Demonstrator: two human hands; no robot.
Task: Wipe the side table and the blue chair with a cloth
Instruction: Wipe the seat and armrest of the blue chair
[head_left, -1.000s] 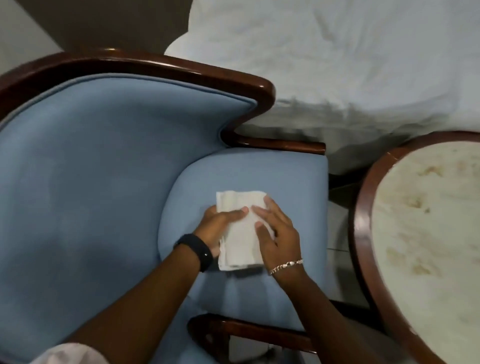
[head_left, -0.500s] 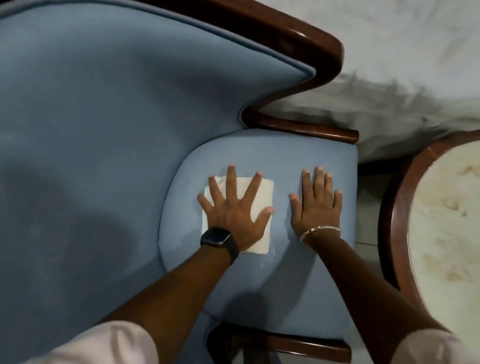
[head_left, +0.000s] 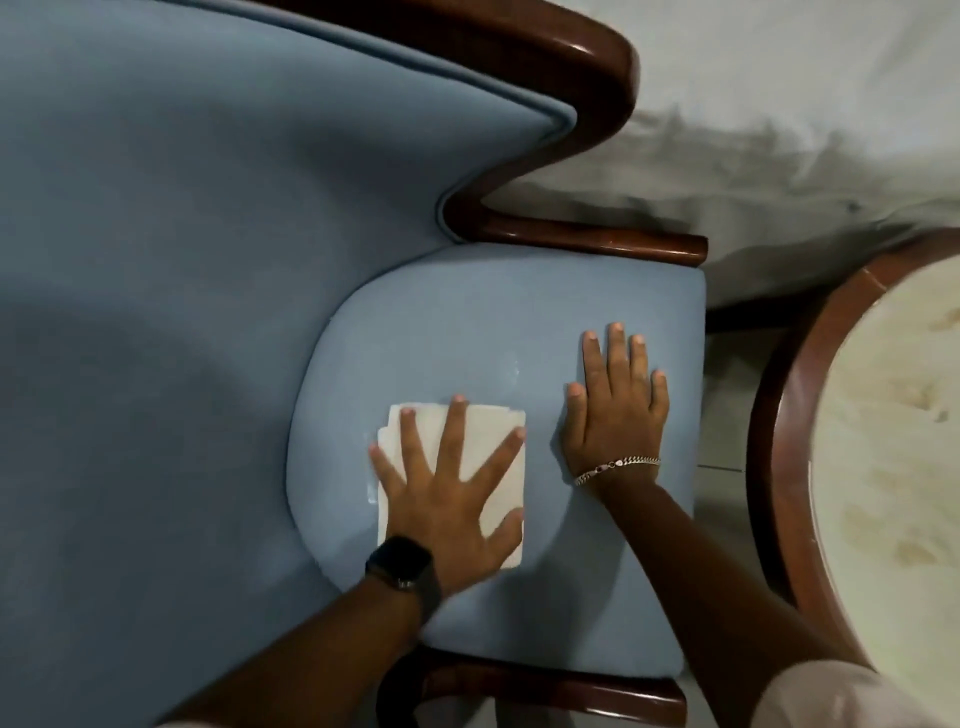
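Beside a white-sheeted bed (head_left: 779, 78), the blue chair (head_left: 493, 322) was mid-wipe: the left hand (head_left: 452, 499) pressed a folded white cloth (head_left: 493, 431) flat, fingers splayed, on its seat; the right hand (head_left: 615, 410) lay open alongside. The stained side table (head_left: 893, 441) looked unwiped.

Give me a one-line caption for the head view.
Left hand presses a folded white cloth flat on the blue chair seat; right hand rests beside it.
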